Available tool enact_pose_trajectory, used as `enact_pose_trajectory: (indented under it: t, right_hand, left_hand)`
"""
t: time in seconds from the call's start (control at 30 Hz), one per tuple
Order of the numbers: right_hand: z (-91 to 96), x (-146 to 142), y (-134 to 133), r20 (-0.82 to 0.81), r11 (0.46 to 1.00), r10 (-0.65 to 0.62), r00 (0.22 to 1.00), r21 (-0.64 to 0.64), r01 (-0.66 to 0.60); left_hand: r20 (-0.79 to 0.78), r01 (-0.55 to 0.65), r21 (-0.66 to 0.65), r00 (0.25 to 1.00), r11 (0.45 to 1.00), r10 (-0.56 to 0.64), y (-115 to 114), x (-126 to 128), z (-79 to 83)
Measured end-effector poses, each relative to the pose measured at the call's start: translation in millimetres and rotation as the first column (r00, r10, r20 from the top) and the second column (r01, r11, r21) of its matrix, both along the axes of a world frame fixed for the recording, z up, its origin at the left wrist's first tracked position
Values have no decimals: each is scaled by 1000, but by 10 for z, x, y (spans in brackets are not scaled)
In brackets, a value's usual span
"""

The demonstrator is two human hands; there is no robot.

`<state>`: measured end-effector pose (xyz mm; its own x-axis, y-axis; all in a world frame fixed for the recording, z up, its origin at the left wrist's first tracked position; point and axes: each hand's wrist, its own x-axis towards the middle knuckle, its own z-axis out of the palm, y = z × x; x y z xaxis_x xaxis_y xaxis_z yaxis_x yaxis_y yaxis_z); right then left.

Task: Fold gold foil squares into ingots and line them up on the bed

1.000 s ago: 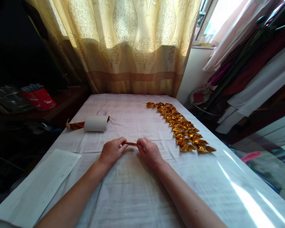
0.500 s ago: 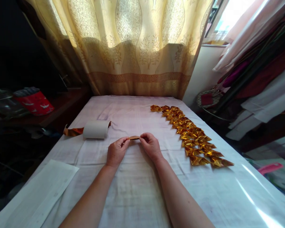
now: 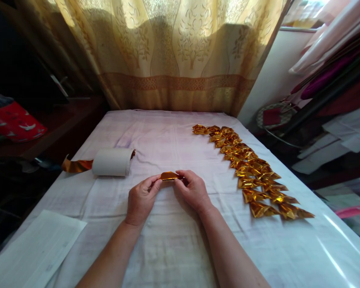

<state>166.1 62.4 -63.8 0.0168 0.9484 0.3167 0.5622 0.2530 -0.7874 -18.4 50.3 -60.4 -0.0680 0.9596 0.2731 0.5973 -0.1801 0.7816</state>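
Both hands pinch one small folded piece of gold foil paper (image 3: 169,176) just above the white cloth-covered table (image 3: 168,248). My left hand (image 3: 141,199) grips its left end with thumb and fingertips. My right hand (image 3: 193,190) holds the right end, fingers curled. To the right, a long double row of finished gold foil folds (image 3: 248,173) runs from the far middle toward the near right edge. A white paper roll (image 3: 111,162) with a gold foil strip (image 3: 74,165) trailing out lies to the left of my hands.
A white sheet of paper (image 3: 39,252) lies at the near left corner. A patterned gold curtain (image 3: 174,52) hangs behind the table. A red box (image 3: 15,122) sits on a dark shelf at left. Clothes hang at right.
The gold piece now shows a wider shiny face between my fingers than before. The camera view has dipped and shifted, so the table and foil row sit differently in the picture.
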Motion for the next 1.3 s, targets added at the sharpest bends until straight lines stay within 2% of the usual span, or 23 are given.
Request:
enact_pose_trajectory:
  t: [0.27,0.43,0.6,0.8,0.93,1.13,1.3]
  right_hand:
    - [-6,-17,-24,-104,999,-26,994,16,28]
    - [4,-72,-55,-125,998,-47,991,37,52]
    - [37,-138,-83,-168,997,-16,986,68,28]
    - [57,-174,-100,-174,993,15,985,116,5]
    - [67,-150,-96,-138,993,4,990,114,12]
    - [64,-110,-92,57,992,-113,992,66,109]
    - [54,-108,-94,71,995,-85,994,61,81]
  left_hand:
    - [-51,-26,16,998,1000,27,7,18,-23]
    - [-102,-73,-57,993,996,67,17,22,36]
    - [-141,-85,-129,988,988,67,33,-3,106]
    - [-141,-62,-172,989,983,38,50,-26,101]
    - [-172,-66,-157,984,985,38,41,-32,110]
    - [-198,-79,-124,979,989,53,30,-34,109]
    - [-211,-82,-124,976,989,54,27,-36,90]
